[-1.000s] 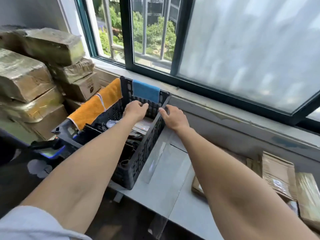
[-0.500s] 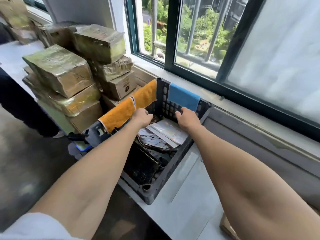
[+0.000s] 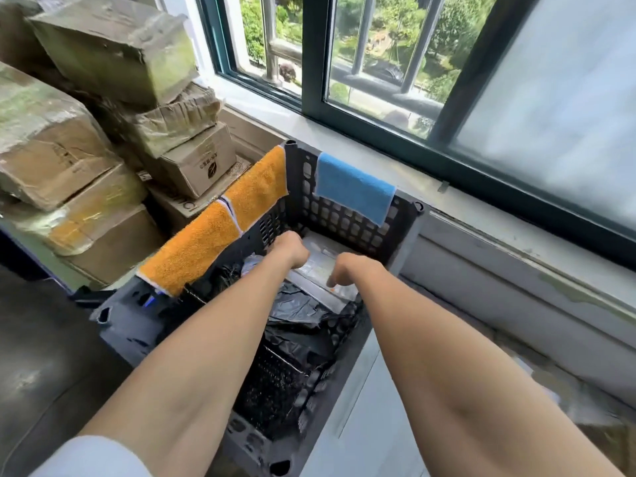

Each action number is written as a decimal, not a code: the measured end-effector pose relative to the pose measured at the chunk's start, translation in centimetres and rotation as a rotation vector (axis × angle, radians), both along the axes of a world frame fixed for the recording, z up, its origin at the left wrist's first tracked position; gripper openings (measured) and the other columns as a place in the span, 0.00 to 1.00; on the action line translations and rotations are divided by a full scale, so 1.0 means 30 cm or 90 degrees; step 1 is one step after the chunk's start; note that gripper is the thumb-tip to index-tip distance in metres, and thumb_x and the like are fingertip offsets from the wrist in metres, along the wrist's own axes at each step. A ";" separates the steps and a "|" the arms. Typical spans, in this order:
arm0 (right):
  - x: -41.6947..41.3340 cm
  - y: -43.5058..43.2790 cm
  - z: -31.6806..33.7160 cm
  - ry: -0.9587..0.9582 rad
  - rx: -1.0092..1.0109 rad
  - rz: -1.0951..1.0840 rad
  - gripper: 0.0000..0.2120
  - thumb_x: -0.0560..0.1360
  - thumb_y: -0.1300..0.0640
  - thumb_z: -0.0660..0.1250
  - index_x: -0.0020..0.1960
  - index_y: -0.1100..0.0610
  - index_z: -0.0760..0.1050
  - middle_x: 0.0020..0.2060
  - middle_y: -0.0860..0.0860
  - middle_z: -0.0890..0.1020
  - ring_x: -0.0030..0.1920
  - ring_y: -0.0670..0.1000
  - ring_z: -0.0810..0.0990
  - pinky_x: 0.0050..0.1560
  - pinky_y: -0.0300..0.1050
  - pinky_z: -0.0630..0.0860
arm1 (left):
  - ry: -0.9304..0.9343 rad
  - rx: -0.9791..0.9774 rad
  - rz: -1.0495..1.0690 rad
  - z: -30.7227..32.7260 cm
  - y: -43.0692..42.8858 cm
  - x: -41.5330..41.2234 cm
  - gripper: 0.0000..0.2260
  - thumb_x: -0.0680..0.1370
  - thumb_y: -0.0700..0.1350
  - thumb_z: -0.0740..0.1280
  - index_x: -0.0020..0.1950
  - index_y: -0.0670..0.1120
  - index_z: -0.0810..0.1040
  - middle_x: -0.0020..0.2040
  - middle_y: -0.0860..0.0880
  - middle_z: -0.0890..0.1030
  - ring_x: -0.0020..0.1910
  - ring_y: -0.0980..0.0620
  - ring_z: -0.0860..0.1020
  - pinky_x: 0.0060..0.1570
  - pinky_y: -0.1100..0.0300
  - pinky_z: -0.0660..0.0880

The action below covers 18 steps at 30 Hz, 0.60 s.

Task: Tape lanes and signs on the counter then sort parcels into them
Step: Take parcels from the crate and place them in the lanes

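Parcel pick from crate (image 3: 406, 210): flat pale parcel (image 3: 318, 266) is clenched at opposite edges by left grip (image 3: 290, 250) and right grip (image 3: 348, 270), presumably so it is lifted level. Just short of the grips black bags (image 3: 299, 315) are seen; table (image 3: 371, 425) is beyond the right grip.

Down in the dark crate (image 3: 344, 218), left hand (image 3: 292, 251) and right hand (image 3: 349, 270) curl onto a pale flat parcel (image 3: 321, 249); orange towel (image 3: 213, 242) and blue cloth (image 3: 354, 187) drape the rim.
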State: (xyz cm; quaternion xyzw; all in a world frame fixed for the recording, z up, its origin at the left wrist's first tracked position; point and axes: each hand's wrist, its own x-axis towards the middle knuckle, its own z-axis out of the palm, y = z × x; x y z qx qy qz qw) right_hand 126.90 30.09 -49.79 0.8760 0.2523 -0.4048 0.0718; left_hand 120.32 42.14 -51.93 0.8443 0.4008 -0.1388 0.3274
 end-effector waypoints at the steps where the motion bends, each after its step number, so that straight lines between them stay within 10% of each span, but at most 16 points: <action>1: 0.006 0.007 -0.013 0.003 -0.011 -0.003 0.30 0.76 0.49 0.69 0.73 0.58 0.65 0.69 0.53 0.73 0.63 0.57 0.76 0.50 0.47 0.72 | 0.009 0.008 -0.003 -0.016 0.007 0.011 0.16 0.78 0.42 0.65 0.65 0.41 0.77 0.64 0.42 0.78 0.63 0.41 0.76 0.61 0.53 0.73; 11: -0.013 0.084 -0.148 0.023 -0.015 0.032 0.21 0.74 0.52 0.72 0.63 0.59 0.74 0.61 0.55 0.78 0.56 0.56 0.77 0.50 0.47 0.73 | 0.058 -0.024 0.011 -0.139 0.069 0.039 0.20 0.79 0.42 0.64 0.70 0.41 0.72 0.70 0.42 0.73 0.67 0.41 0.73 0.68 0.49 0.69; 18: -0.031 0.082 -0.150 0.000 0.092 -0.017 0.24 0.73 0.44 0.70 0.63 0.57 0.72 0.57 0.52 0.78 0.50 0.54 0.75 0.43 0.46 0.69 | 0.022 -0.005 0.128 -0.139 0.086 0.050 0.16 0.74 0.50 0.69 0.55 0.40 0.79 0.58 0.40 0.80 0.57 0.39 0.78 0.61 0.45 0.74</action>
